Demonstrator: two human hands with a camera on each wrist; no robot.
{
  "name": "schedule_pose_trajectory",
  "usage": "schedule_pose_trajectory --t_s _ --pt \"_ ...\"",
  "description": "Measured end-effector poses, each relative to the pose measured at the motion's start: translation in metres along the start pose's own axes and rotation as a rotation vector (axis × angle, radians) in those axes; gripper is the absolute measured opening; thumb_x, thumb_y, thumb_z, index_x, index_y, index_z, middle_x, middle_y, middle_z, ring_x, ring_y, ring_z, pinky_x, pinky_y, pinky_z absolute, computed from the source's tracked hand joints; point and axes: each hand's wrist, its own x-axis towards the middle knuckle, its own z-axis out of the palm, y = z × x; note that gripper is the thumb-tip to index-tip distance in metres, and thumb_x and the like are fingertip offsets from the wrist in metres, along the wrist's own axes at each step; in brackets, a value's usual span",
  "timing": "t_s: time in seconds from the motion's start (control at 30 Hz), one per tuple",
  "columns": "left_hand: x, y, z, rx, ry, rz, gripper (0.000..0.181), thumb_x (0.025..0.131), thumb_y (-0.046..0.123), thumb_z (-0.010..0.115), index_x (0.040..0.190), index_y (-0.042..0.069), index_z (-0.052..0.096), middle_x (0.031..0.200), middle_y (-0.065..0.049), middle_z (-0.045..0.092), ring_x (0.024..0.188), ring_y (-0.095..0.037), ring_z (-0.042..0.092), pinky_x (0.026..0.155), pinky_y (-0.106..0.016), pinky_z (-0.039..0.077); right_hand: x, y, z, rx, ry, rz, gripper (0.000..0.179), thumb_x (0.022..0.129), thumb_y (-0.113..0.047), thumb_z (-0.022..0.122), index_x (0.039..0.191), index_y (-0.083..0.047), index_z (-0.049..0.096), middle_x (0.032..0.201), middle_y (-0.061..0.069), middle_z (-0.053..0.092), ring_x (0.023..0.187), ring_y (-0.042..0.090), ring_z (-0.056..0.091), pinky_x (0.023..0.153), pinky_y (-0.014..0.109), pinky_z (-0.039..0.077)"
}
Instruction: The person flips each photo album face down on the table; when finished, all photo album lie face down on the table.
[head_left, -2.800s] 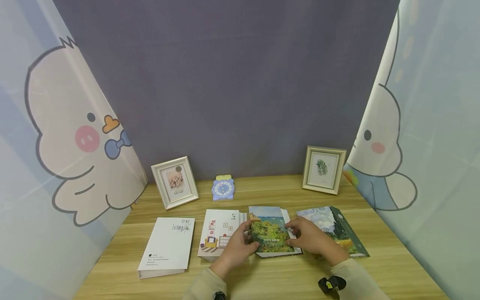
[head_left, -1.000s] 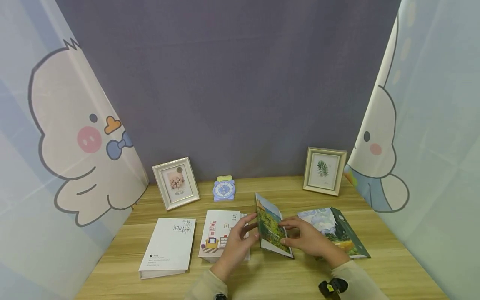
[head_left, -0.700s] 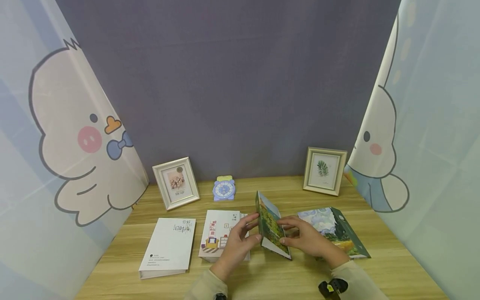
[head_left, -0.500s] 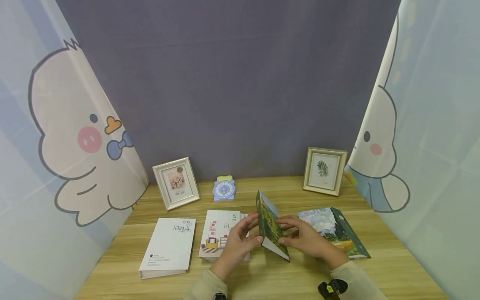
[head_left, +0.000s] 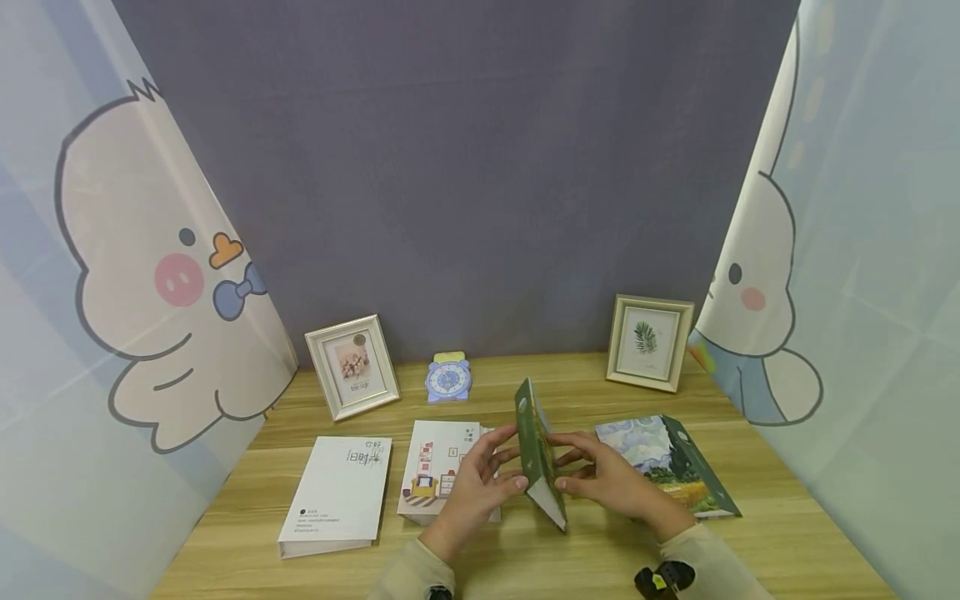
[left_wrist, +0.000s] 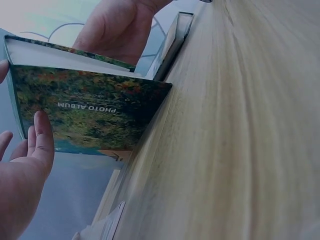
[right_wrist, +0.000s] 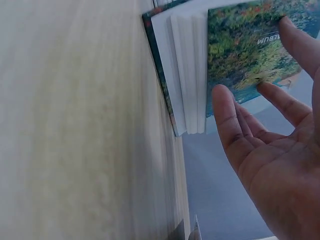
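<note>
A photo album (head_left: 534,454) with a green spine and painted landscape covers stands tilted on the wooden table, spine upward, between my two hands. My left hand (head_left: 474,487) touches its left cover with fingers and thumb apart. In the left wrist view, fingertips of this hand (left_wrist: 25,175) meet the cover beside the words "PHOTO ALBUM". My right hand (head_left: 611,479) lies against the opposite cover. In the right wrist view, its extended fingers and thumb (right_wrist: 300,45) rest on one painted face, and white page edges (right_wrist: 187,70) show beside them.
To the left lie a white album (head_left: 337,492) and a second album with a cartoon room (head_left: 427,454). A swirling-sky album (head_left: 645,442) lies at right. Behind stand two picture frames (head_left: 369,333) and a small blue clock (head_left: 448,382). A dark curtain (head_left: 465,208) closes the back.
The photo album lay flat with its front cover upward; it has been tipped up, its right side lowered toward the table and its spine raised. Both hands stay alongside it.
</note>
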Motion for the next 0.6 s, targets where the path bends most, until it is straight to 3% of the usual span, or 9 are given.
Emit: schedule_pose_trajectory --t_s 0.2,0.6 --pt "-0.0006 0.0019 0.0018 -0.003 -0.031 0.003 0.078 0.096 0.001 0.073 0.16 -0.003 0.03 0.167 -0.02 0.029 0.141 -0.036 0.045 0.114 -0.054 0.044 0.0008 -0.0006 0.0016 0.025 -0.009 -0.024 0.076 0.097 -0.023 0.078 0.162 -0.028 0.039 0.154 0.017 0.047 0.124 0.039 0.06 0.093 0.039 0.059" --pt "-0.0012 -0.0022 0.0034 0.019 -0.095 0.013 0.071 0.097 -0.003 0.072 0.159 0.001 0.038 0.171 -0.011 0.026 0.143 -0.038 0.044 0.113 -0.051 0.046 -0.0007 -0.0041 -0.0011 0.081 0.013 -0.017 0.074 0.1 -0.018 0.075 0.163 -0.023 0.037 0.157 0.017 0.044 0.123 0.036 0.06 0.095 0.036 0.058"
